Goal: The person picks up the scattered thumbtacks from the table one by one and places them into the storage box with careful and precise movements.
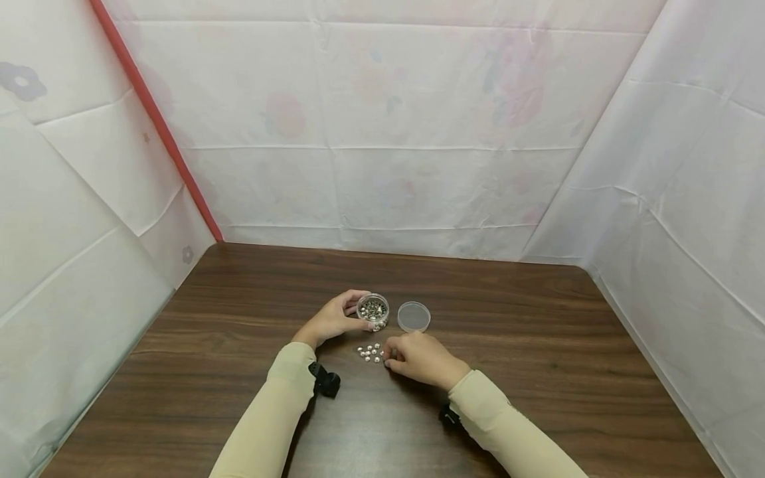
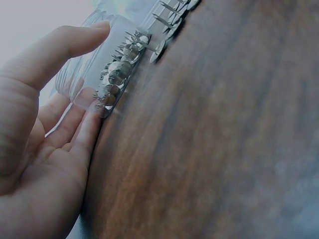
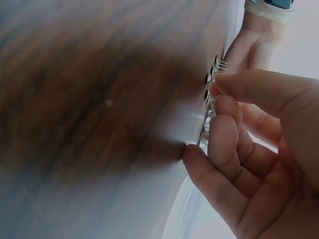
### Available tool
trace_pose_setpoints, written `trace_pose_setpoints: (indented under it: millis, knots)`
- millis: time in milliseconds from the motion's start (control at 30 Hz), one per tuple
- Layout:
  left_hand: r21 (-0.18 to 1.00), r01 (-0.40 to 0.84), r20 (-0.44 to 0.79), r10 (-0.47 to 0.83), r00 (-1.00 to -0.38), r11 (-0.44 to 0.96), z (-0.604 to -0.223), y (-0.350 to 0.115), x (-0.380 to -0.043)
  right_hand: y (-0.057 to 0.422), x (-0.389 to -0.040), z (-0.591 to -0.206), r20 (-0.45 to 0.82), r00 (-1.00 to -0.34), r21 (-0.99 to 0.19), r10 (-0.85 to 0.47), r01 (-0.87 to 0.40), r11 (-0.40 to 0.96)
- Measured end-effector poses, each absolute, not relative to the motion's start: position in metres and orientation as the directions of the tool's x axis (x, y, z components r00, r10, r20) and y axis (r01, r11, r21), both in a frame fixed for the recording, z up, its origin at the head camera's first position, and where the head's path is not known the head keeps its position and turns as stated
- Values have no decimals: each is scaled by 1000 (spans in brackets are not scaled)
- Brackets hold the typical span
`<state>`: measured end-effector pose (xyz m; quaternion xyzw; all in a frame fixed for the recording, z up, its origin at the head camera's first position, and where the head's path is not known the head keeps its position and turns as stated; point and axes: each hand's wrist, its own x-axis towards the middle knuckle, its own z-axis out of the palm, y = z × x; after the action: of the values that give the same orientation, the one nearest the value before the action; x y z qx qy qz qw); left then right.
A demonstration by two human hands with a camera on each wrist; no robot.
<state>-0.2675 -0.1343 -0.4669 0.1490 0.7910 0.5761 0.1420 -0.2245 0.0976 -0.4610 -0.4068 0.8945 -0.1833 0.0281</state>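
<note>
Around the side of a clear round plastic tub (image 1: 373,308), my left hand (image 1: 336,317) curls its thumb and fingers. Silver thumbtacks (image 2: 118,72) lie inside the tub, which stands on the table. Just in front of it, several loose thumbtacks (image 1: 368,352) rest on the wood, points up in the left wrist view. My right hand (image 1: 423,358) is at the right edge of this group, its thumb and forefinger pinched together on a thumbtack that the fingertips mostly hide. Its other fingers (image 3: 222,142) are bent, and the little finger reaches down to the tabletop.
A clear round lid (image 1: 414,317) lies flat to the right of the tub, just beyond my right hand. The dark wood-grain table (image 1: 508,318) extends to pale hanging sheets (image 1: 382,186) at the back and both sides. A small black camera (image 1: 325,382) sits at my left wrist.
</note>
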Motion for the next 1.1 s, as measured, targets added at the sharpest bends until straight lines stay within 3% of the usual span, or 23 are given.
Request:
trace_pose_setpoints:
  millis: [633, 1100]
  knots:
    - [954, 59, -66, 398, -915, 295, -466, -134, -267, 100, -223, -460, 116, -663, -338, -740, -727, 598]
    - [950, 62, -67, 394, -917, 305, -465, -133, -266, 106, -228, -462, 114, -675, -467, -729, -684, 561]
